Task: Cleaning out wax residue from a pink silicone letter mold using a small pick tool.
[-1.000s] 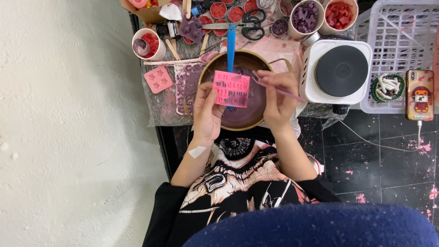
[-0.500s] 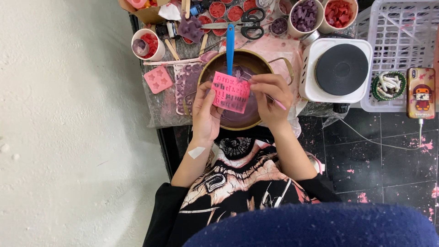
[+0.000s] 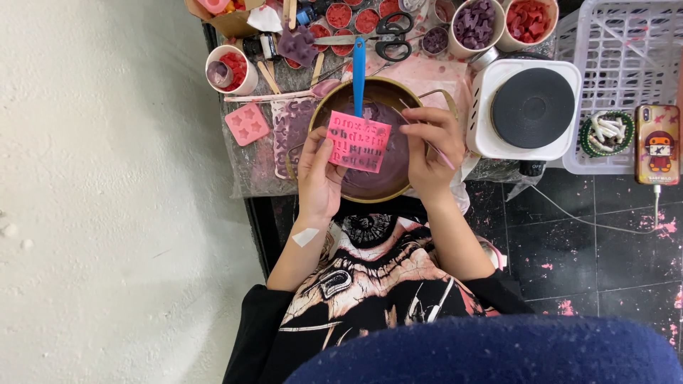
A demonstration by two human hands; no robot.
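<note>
While the left hand (image 3: 319,176) pinches its lower-left edge, a pink silicone letter mould (image 3: 358,141) sits tilted above the round brass-rimmed bowl (image 3: 340,96). Its face carries rows of small recessed letters, darkened with purple residue. The left grip is closed on the mould, thumb on top and fingers beneath. The right hand (image 3: 430,153), at 3 o'clock of the mould, has its grip closed around a thin pink stick (image 3: 444,158), with the fingertips touching the mould's right edge. Inside the bowl lies a dark purple film, and a blue-handled tool (image 3: 358,67) rests across the rim at 12 o'clock.

On the worktop (image 3: 249,171), a white cup (image 3: 230,70) at 10 o'clock of the bowl holds red pieces. Two cups stand at 1 o'clock: one (image 3: 478,25) filled with purple pieces, the other (image 3: 526,18) with red pieces. Small round tins (image 3: 340,16) of red material line the far edge, beside black-handled scissors (image 3: 388,35). A small pink star mould (image 3: 247,124) lies at 9 o'clock of the bowl. A white hotplate (image 3: 530,107) with a black disc stands at 3 o'clock, beside a white plastic basket (image 3: 619,64).
</note>
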